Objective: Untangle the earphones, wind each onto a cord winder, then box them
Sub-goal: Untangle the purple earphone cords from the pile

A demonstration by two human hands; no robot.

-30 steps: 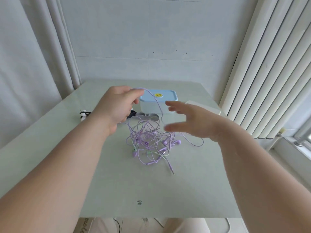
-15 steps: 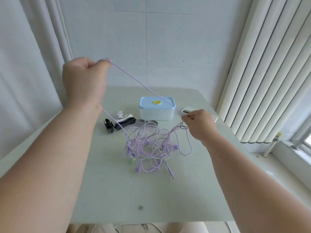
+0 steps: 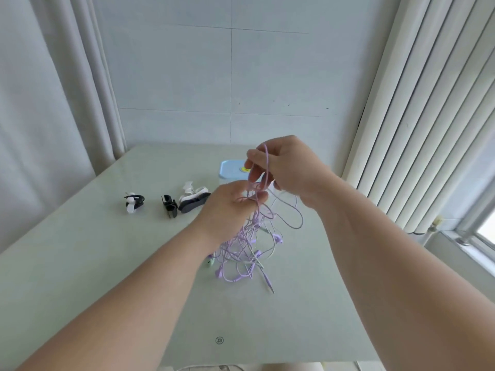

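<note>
Two bare forearms are seen reaching in from the lower corners over a pale green table (image 3: 107,263). The left hand (image 3: 230,202) is held low over the middle of the table, its back turned to the camera, with the fingers curled together and closed on a bunch of thin purple cords. The right hand (image 3: 289,164) is raised a little higher and farther away, with thumb and fingertips pinched on a loop of cord drawn up between the two hands. The earphones (image 3: 246,253) hang as one tangle from both hands, with the lower part heaped on the table beneath them and a plug end lying toward the near side. A light blue box (image 3: 230,168), lid on, is partly hidden behind the right hand. Black and white cord winders (image 3: 170,206) are laid in a row on the table to the left of the hands.
</note>
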